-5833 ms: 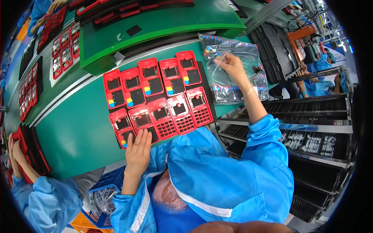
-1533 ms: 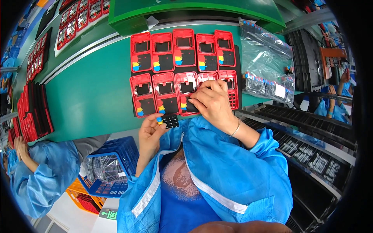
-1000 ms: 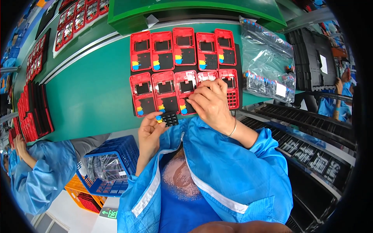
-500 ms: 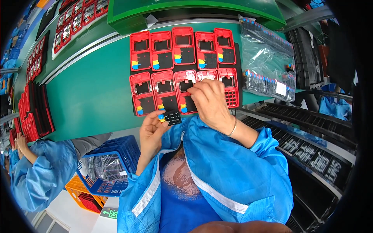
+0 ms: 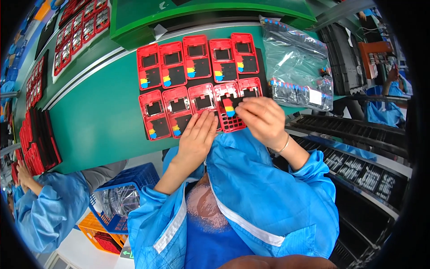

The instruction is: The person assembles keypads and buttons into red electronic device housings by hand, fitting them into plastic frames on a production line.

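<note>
Two rows of red phone housings, each with a small dark screen, lie before me. My right hand (image 5: 264, 120) pinches a black keypad with a red, yellow and blue section (image 5: 229, 108). It holds the keypad over the fourth housing (image 5: 233, 126) of the near row, whose grid of key holes shows below. With fingers stretched out, my left hand (image 5: 197, 135) rests on the lower part of the third near housing (image 5: 201, 92). A coloured keypad sits in the first near housing (image 5: 154, 107). The fifth near housing (image 5: 249, 85) is partly hidden by my right hand.
A clear plastic bag of keypads (image 5: 295, 62) lies right of the housings. Black trays (image 5: 342, 58) stand beyond it. Stacked red housings (image 5: 38, 139) are at far left, near another person's hand (image 5: 24, 175). Below the table edge stands a blue crate (image 5: 145, 175).
My left hand has let go of a keypad and now lies flat on the third near housing. A keypad is now in my right hand, over the fourth. The view has shifted slightly.
</note>
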A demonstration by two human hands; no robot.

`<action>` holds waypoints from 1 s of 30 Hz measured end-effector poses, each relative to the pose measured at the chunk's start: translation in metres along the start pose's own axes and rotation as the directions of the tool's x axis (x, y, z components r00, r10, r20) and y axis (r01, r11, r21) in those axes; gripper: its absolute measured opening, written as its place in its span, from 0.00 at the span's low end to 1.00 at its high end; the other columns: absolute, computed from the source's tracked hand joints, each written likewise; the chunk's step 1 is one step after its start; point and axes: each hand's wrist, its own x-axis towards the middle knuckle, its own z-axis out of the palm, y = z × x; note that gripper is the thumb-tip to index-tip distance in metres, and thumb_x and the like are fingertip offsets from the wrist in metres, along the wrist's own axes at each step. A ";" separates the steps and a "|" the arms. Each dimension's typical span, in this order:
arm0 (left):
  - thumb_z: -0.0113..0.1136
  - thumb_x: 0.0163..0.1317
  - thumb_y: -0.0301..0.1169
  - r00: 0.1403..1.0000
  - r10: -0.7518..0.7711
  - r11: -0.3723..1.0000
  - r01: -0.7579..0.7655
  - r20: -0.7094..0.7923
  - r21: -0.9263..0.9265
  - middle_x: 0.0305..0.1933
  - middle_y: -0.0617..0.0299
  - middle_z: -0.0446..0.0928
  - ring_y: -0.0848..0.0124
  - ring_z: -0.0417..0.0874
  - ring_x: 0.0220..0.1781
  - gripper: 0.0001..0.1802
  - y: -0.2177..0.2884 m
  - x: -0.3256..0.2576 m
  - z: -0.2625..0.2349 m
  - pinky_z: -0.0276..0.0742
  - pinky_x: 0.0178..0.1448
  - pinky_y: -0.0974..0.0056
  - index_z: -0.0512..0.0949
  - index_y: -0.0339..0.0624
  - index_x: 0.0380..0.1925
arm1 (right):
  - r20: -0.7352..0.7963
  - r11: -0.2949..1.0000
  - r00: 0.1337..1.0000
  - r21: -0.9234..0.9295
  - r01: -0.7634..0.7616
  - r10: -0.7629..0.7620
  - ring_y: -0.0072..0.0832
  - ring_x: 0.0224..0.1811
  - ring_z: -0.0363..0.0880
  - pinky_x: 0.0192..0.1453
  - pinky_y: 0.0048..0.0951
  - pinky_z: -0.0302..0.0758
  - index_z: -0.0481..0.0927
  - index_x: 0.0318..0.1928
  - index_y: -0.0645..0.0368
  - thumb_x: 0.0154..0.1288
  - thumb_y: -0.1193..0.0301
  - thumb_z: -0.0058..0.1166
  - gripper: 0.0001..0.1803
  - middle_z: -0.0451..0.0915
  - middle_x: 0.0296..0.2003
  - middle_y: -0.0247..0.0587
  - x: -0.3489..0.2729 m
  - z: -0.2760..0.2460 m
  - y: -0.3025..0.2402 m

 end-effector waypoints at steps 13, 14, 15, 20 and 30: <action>0.60 0.67 0.28 1.000 -0.007 0.988 0.005 0.015 0.152 0.71 0.49 0.77 0.56 0.73 0.77 0.26 0.004 0.001 0.008 0.62 0.82 0.39 0.77 0.34 0.66 | 0.170 0.964 0.955 -0.067 0.257 -0.243 0.37 0.53 0.86 0.62 0.39 0.84 0.88 0.49 0.63 0.57 0.72 0.63 0.18 0.87 0.49 0.44 -0.048 0.007 0.006; 0.61 0.69 0.30 0.999 -0.012 0.987 0.004 0.045 0.160 0.74 0.48 0.74 0.56 0.70 0.80 0.27 0.005 -0.002 0.009 0.58 0.83 0.38 0.76 0.35 0.68 | 0.171 0.961 0.950 -0.047 0.273 -0.261 0.37 0.53 0.86 0.61 0.39 0.84 0.88 0.49 0.62 0.58 0.72 0.63 0.17 0.87 0.49 0.44 -0.049 0.009 0.009; 0.66 0.69 0.34 0.998 -0.045 0.995 0.040 0.050 0.094 0.75 0.48 0.73 0.55 0.69 0.81 0.30 0.008 -0.001 0.007 0.54 0.84 0.34 0.75 0.34 0.69 | 0.173 0.958 0.945 -0.027 0.287 -0.278 0.37 0.53 0.86 0.60 0.39 0.84 0.88 0.48 0.62 0.60 0.71 0.64 0.16 0.87 0.49 0.44 -0.049 0.008 0.013; 0.67 0.67 0.35 0.995 0.093 0.993 -0.089 0.035 -0.081 0.75 0.47 0.72 0.52 0.68 0.81 0.33 0.020 0.019 0.008 0.54 0.84 0.34 0.73 0.33 0.70 | 0.147 0.981 0.979 0.154 0.119 -0.142 0.37 0.49 0.88 0.57 0.39 0.85 0.89 0.48 0.62 0.63 0.71 0.69 0.14 0.89 0.46 0.42 -0.038 -0.007 0.017; 0.64 0.68 0.34 0.982 0.165 0.976 -0.175 0.089 0.130 0.73 0.51 0.75 0.58 0.71 0.79 0.31 0.022 0.043 0.024 0.57 0.83 0.35 0.75 0.36 0.69 | -0.227 0.342 0.785 -0.806 -0.483 0.577 0.48 0.37 0.87 0.39 0.45 0.83 0.85 0.31 0.60 0.63 0.72 0.62 0.05 0.84 0.32 0.48 -0.055 -0.130 0.186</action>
